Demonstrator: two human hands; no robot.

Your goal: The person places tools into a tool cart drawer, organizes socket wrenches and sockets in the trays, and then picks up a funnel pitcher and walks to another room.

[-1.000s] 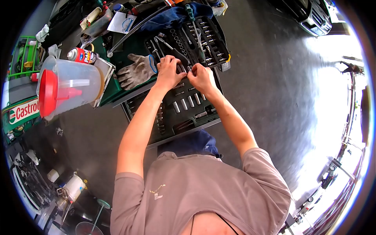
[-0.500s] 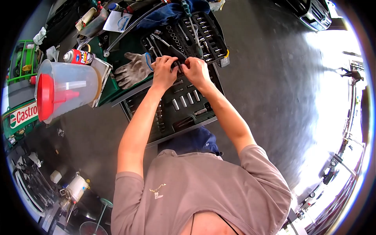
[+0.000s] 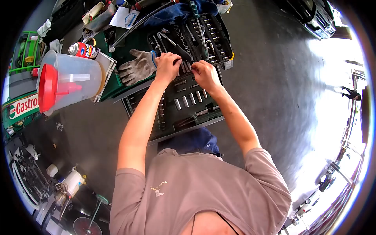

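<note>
My left hand [image 3: 168,65] is closed over the near edge of the black socket case [image 3: 222,38], just below a black-handled ratchet [image 3: 181,51]. What its fingers hold is too small to make out. Beside it on the right, my right hand [image 3: 205,74] has its fingers pinched together, with a small dark piece at the fingertips that I cannot identify. A narrow gap separates the two hands. Below them lies an open drawer [image 3: 168,127] with a row of silver sockets [image 3: 185,100]. A green-handled screwdriver [image 3: 194,9] rests across the case.
A grey work glove [image 3: 137,66] lies left of the case. Further left are a spray can [image 3: 84,50] and a clear jug with a red lid [image 3: 74,80]. Blue cloth [image 3: 166,15] lies behind. A person [image 3: 351,94] is far off at the right.
My hands were close together at the case edge and are now slightly apart, my right hand having shifted right. The view has also shifted a little.
</note>
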